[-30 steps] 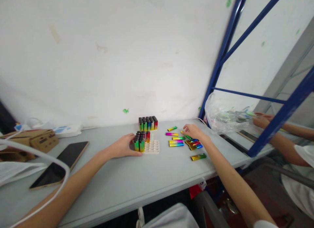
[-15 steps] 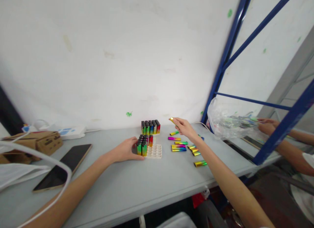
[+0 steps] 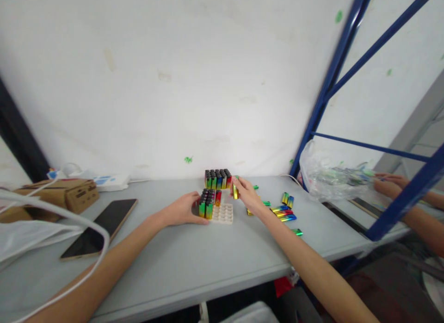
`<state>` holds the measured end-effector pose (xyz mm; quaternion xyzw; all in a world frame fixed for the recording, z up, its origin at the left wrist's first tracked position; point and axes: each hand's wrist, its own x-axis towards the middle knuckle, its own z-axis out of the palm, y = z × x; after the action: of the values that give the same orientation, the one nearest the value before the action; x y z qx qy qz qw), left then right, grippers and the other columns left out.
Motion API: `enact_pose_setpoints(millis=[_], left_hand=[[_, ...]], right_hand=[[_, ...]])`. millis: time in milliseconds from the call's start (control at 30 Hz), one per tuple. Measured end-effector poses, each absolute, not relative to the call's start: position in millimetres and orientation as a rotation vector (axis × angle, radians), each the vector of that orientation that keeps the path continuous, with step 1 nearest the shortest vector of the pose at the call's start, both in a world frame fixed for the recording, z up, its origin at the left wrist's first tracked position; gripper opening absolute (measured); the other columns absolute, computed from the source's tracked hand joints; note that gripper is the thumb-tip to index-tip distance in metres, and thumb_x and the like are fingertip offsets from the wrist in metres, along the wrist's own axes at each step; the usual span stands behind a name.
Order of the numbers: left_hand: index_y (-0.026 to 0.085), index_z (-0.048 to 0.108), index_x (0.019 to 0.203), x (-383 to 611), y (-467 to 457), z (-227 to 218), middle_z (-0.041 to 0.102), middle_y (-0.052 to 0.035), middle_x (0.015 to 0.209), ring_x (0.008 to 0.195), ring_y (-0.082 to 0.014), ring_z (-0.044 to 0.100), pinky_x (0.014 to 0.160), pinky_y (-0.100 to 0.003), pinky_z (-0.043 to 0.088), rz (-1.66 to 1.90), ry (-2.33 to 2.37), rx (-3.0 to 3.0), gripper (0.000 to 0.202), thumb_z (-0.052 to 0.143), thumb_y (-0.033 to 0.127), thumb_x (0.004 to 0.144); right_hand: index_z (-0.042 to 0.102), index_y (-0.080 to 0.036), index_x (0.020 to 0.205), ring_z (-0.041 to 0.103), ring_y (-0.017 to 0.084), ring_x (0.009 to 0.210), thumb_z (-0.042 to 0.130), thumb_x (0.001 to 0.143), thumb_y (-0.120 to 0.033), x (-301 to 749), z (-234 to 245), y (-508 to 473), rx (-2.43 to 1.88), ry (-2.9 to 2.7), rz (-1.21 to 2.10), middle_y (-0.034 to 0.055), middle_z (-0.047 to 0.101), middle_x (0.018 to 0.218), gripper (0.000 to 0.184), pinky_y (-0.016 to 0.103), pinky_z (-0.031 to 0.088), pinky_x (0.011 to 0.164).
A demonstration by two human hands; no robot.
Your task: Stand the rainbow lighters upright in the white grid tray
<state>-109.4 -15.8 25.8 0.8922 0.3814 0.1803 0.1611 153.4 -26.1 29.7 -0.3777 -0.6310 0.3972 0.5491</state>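
Note:
My left hand [image 3: 184, 208] is curved round the left side of a white tray [image 3: 227, 215], thumb at the front and fingers behind, steadying it. Upright in the tray's left part stand several shiny rainbow-coloured tubes [image 3: 206, 209] with black tops, shaped like lighter cases. A lone red one [image 3: 218, 198] stands to their right, and the right-hand holes show bare. My right hand [image 3: 245, 193] pinches a yellow-green tube [image 3: 236, 189] of the same kind, held nearly upright above the tray's back right corner, apart from it.
A second full group of tubes [image 3: 218, 178] stands against the wall. Several loose tubes [image 3: 284, 214] lie on the table at right. At left are a phone [image 3: 100, 228], a cardboard box [image 3: 69, 195] and a white cable [image 3: 99, 228]. Another person's hands [image 3: 391, 183] work beyond the blue frame [image 3: 317, 105].
My right hand has moved left and down towards the tray, turning the tube from slanted to nearly upright. My left hand keeps its place at the tray. The whole view has shifted slightly.

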Motion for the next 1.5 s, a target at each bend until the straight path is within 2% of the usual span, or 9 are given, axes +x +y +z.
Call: enact_pose_setpoints(millis=[133,200,300,467,833,967,1133,1333,1500], left_hand=[[0.019,0.07,0.102,-109,-16,26,0.067,-0.0094,0.105,0.097,-0.0318,0.064,0.084,-0.038,0.05,0.53,1.081,2.542,0.069,0.077,0.075,0.061],[0.019,0.07,0.102,-109,-17,26,0.067,-0.0097,0.106,0.098,-0.0321,0.064,0.084,-0.038,0.051,0.536,1.086,2.542,0.069,0.077,0.074,0.062],[0.018,0.069,0.102,-110,-17,25,0.067,-0.0097,0.106,0.098,-0.0318,0.064,0.086,-0.038,0.05,0.529,1.098,2.549,0.069,0.077,0.074,0.063],[0.018,0.068,0.104,-110,-15,25,0.067,-0.0107,0.109,0.101,-0.0328,0.064,0.087,-0.038,0.05,0.511,1.104,2.569,0.071,0.077,0.075,0.063],[0.016,0.068,0.103,-109,-16,26,0.066,-0.0095,0.102,0.094,-0.0306,0.063,0.084,-0.038,0.05,0.505,1.085,2.58,0.071,0.076,0.074,0.064],[0.017,0.068,0.106,-110,-14,24,0.065,-0.0079,0.1,0.093,-0.0294,0.063,0.083,-0.037,0.05,0.525,1.06,2.589,0.072,0.075,0.076,0.065],[0.017,0.068,0.103,-109,-14,23,0.063,-0.007,0.097,0.091,-0.0284,0.062,0.08,-0.036,0.05,0.512,1.07,2.605,0.07,0.074,0.077,0.065],[0.017,0.068,0.104,-110,-15,23,0.063,-0.0065,0.097,0.09,-0.028,0.062,0.081,-0.036,0.05,0.523,1.083,2.586,0.069,0.077,0.073,0.065],[0.018,0.068,0.105,-111,-16,21,0.065,-0.0074,0.1,0.092,-0.0295,0.063,0.082,-0.037,0.051,0.528,1.088,2.581,0.071,0.077,0.074,0.064]], right_hand=[[0.055,-0.024,0.095,0.041,0.011,0.048,0.053,0.089,-0.071,145,31,-35,-0.861,-1.509,1.105,-0.0068,0.044,0.061,0.048,0.023,0.039,0.047],[0.052,-0.023,0.082,0.03,0.01,0.044,0.052,0.088,-0.074,142,30,-37,-0.923,-1.496,1.045,-0.0082,0.035,0.056,0.051,0.023,0.029,0.043],[0.041,-0.023,0.063,0.03,0.011,0.047,0.048,0.089,-0.074,139,21,-37,-1.017,-1.505,0.86,-0.0056,0.034,0.053,0.057,0.025,0.024,0.045],[0.037,-0.023,0.057,0.031,0.013,0.054,0.049,0.091,-0.054,135,9,-37,-1.151,-1.531,0.525,-0.004,0.034,0.054,0.048,0.028,0.022,0.053],[0.051,-0.023,0.086,0.052,0.017,0.063,0.037,0.105,-0.049,142,19,-42,-1.192,-1.889,0.349,-0.0014,0.057,0.069,0.036,0.027,0.037,0.064],[0.054,-0.021,0.084,0.057,0.018,0.076,0.038,0.106,-0.048,145,20,-46,-1.161,-2.095,0.127,0.003,0.062,0.081,0.038,0.028,0.04,0.073],[0.057,-0.02,0.085,0.057,0.016,0.062,0.041,0.106,-0.05,144,21,-48,-1.281,-2.083,0.156,0.0007,0.064,0.07,0.04,0.026,0.036,0.063],[0.063,-0.018,0.095,0.064,0.017,0.07,0.049,0.106,-0.039,141,22,-44,-1.24,-2.3,0.086,0.0048,0.071,0.08,0.028,0.026,0.039,0.066],[0.068,-0.016,0.092,0.067,0.021,0.075,0.051,0.103,-0.046,136,21,-40,-1.328,-2.422,-0.116,0.01,0.073,0.084,0.036,0.028,0.041,0.067]])
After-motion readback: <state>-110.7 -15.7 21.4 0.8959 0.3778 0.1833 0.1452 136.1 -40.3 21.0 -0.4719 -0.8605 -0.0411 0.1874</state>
